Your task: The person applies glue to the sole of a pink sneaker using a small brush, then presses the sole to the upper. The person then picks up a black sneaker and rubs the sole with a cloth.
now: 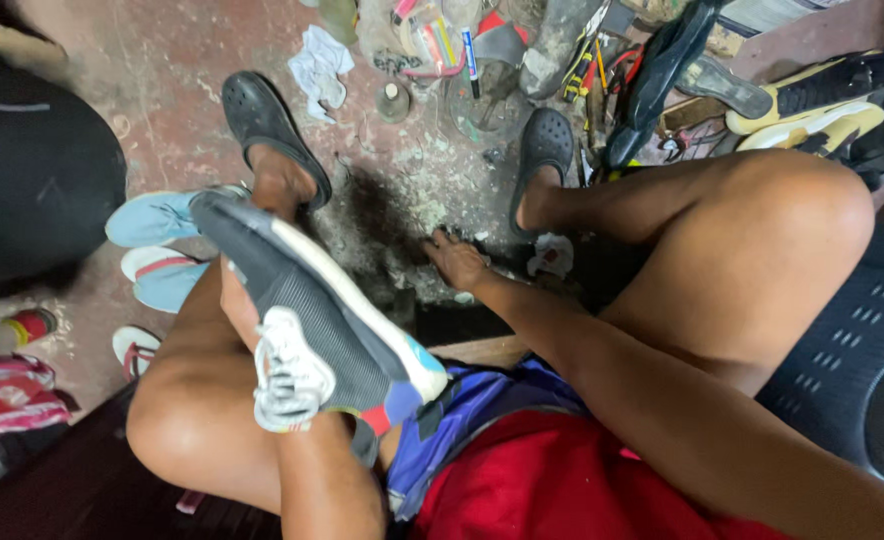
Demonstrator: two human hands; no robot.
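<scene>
Head view, looking down at a seated person's lap. The left hand (287,385) is wearing a white glove and is clamped on a dark grey sneaker (307,300) with a white sole, holding it sole-up over the left knee — toe pointing away, heel toward the lap. The right hand (455,262) is reaching down to the floor (162,70) between the feet, fingers spread apart and touching the debris beside a small white scrap (552,255); it is gripping nothing. Both feet are resting in black clogs (262,120). Light blue shoes (157,220) are lying at the floor's left edge, and a clutter of tools (472,60) is lying along its far edge.
</scene>
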